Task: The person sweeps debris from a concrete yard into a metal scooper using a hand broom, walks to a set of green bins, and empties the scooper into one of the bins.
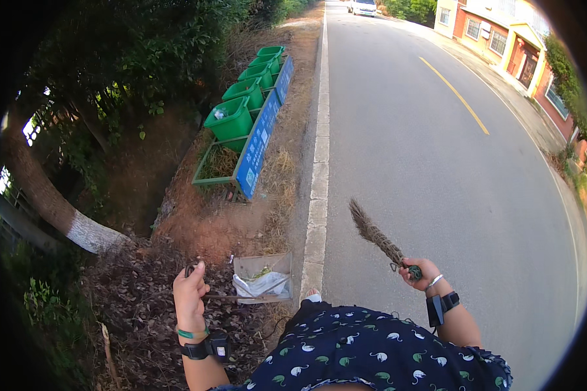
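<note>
My left hand (190, 296) is closed round the thin dark handle of a dustpan (242, 266), low at the left of the road's edge. Inside the pan lie a crumpled white plastic bag (267, 284) and a bit of yellow-green plant matter. Over the asphalt on the right, my right hand (424, 272) grips the bound end of a short hand broom (381, 240). The brown bristles of the broom point up and to the left, raised and apart from the dustpan. Both wrists wear black strapped devices.
Several green bins (231, 120) stand in a metal rack with a blue sign panel (259, 146). A pale curb (318, 189) borders the road (424, 143). Dry leaves (143, 306) and a tree trunk (78, 225) lie left. A white car (362, 8) is far ahead.
</note>
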`<state>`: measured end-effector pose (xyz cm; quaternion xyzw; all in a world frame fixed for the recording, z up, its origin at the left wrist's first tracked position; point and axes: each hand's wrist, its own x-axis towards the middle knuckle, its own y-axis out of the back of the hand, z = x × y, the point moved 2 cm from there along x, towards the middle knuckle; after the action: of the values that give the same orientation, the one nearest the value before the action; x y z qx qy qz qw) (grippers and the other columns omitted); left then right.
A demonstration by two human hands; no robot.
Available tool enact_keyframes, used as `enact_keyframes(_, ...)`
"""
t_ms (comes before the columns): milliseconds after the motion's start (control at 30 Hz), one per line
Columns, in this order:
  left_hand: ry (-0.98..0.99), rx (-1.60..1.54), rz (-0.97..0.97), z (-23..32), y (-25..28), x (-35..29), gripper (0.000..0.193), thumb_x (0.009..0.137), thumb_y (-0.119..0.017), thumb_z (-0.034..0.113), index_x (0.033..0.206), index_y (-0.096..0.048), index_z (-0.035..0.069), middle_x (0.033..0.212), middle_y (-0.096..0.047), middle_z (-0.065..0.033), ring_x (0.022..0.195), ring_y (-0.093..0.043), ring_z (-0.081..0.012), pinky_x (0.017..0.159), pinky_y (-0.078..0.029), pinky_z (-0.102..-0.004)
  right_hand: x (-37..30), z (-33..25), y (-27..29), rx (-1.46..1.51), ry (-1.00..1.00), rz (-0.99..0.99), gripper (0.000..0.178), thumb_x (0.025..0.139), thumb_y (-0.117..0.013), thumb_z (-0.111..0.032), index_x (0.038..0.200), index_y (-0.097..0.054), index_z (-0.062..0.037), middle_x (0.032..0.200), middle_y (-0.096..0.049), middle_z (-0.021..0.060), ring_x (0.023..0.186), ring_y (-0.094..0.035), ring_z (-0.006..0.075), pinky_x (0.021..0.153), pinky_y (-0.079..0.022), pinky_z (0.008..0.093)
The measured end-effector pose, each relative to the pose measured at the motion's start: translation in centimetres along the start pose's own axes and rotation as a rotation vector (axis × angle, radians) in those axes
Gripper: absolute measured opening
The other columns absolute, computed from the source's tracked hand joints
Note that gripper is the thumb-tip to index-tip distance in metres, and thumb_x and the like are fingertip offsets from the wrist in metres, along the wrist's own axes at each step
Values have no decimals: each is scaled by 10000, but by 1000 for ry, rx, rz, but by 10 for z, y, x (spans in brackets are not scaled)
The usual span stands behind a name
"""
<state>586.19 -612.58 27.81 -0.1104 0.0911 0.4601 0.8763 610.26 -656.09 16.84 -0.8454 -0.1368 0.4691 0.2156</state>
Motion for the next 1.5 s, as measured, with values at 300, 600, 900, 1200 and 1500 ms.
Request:
enact_keyframes(300, 41, 41, -35, 38, -108, 196, 213, 758, -608, 180, 635, -447, 117, 476, -273, 89, 400, -230, -31, 416, -243, -197, 123, -121, -51, 93, -14, 224, 102, 780, -499, -68, 801, -410, -21, 652, -470, 72, 561, -497, 142, 424, -428, 218)
enact_keyframes(600, -36, -4, 38, 74, -215, 368, 291, 780, -584, 178, 586, -370, 139, 467, -260, 83, 402, -216, -30, 419, -246, -202, 298, -283, -88, 84, -48, 210, 108, 777, -490, -68, 803, -401, -11, 634, -469, 71, 521, -489, 132, 418, -434, 212)
enact_keyframes(900, -18, -37, 131, 122, -327, 532, 283, 779, -587, 193, 600, -374, 138, 470, -260, 80, 399, -210, -33, 423, -251, -208, 442, -459, -213, -167, -54, 122, 100, 792, -493, -90, 805, -413, -30, 633, -468, 57, 520, -475, 119, 425, -422, 202)
enact_keyframes(1200, 3, -6, -33, 160, -441, 718, 256, 771, -591, 216, 614, -405, 137, 484, -268, 89, 414, -219, -28, 470, -272, -200, 573, -582, -295, -99, -55, 80, 102, 788, -501, -100, 808, -440, -21, 664, -486, 73, 529, -475, 108, 431, -412, 192)
enact_keyframes(1500, -51, 23, -95, 229, -545, 898, 220, 782, -573, 202, 640, -433, 109, 486, -253, 91, 410, -211, -30, 461, -266, -206, 716, -697, -344, -82, -18, 222, 108, 786, -496, -115, 788, -440, -23, 633, -493, 69, 503, -482, 112, 421, -428, 195)
